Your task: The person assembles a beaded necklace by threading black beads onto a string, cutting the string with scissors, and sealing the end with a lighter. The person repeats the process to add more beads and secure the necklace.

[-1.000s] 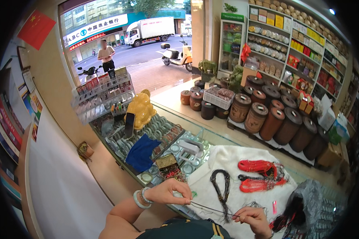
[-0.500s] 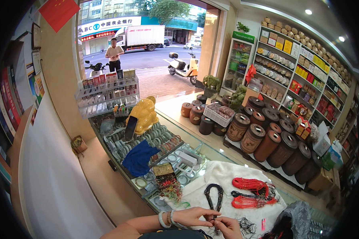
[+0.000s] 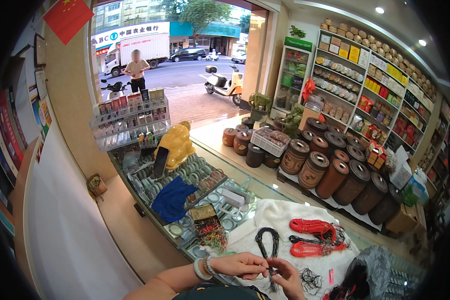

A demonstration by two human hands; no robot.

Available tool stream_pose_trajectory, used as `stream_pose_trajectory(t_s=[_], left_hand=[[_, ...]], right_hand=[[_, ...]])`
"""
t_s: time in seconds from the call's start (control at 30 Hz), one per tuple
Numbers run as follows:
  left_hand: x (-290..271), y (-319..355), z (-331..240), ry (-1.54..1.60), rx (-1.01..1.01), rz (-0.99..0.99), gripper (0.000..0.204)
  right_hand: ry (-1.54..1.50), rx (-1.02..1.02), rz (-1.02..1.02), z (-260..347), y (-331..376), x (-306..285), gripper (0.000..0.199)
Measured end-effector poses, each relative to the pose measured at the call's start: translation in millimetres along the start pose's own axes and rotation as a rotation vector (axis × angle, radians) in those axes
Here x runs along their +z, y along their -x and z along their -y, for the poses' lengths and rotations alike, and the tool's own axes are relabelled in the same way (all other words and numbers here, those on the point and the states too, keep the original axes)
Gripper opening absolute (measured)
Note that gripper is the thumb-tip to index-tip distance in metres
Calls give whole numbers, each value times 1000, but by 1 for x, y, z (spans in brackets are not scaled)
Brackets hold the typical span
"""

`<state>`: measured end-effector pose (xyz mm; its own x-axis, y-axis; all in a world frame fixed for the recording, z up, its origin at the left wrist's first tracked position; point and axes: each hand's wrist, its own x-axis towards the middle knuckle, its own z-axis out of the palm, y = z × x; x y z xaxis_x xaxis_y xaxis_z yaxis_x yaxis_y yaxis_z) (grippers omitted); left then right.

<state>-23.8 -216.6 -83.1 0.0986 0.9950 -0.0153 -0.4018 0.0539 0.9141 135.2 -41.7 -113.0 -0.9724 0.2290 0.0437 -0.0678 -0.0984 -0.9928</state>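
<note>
A looped bundle of black cords [image 3: 268,237] lies on a white fluffy cloth [image 3: 265,212], its gathered end between my hands. My left hand [image 3: 242,265] comes in from the left, a pale bangle and a beaded bracelet on its wrist, and pinches the cords with thumb and forefinger. Opposite it, the thumb and forefinger of my right hand [image 3: 287,279] close on the same end, the other fingers curled loosely. Loose strands hang below the pinch. To the right are red cord skeins [image 3: 312,227], a tangle of thin black cord [image 3: 311,281] and a small pink-red item [image 3: 331,276].
Left of the cloth, an open tin [image 3: 204,214] spills coloured cords over the glass counter. Bangles, a blue cloth [image 3: 174,200] and a yellow figurine [image 3: 176,147] stand beyond. A grey plastic bag [image 3: 372,267] lies at right. Brown lidded jars [image 3: 315,169] line the floor; a person stands outside.
Both hands have shifted slightly, and the right hand's fingers have risen and spread somewhat beside the cord end. Outside, the white truck has moved left, and a dark car now shows behind it.
</note>
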Motion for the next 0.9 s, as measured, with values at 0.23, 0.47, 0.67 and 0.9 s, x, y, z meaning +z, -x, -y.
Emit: stream_pose_trajectory(t_s=[0.23, 0.47, 0.67, 0.9], left_hand=[[-1, -3, -25, 18, 11, 46, 33], [-21, 11, -47, 84, 137, -157, 41], [-36, 11, -43, 185, 225, -262, 46], [-60, 7, -32, 157, 74, -337, 45]], right_hand=[[163, 312, 486, -42, -21, 7, 39], [-316, 353, 440, -62, -20, 10, 19], [-635, 391, 120, -63, -28, 9, 21], [-438, 459, -130, -72, -25, 1, 22]])
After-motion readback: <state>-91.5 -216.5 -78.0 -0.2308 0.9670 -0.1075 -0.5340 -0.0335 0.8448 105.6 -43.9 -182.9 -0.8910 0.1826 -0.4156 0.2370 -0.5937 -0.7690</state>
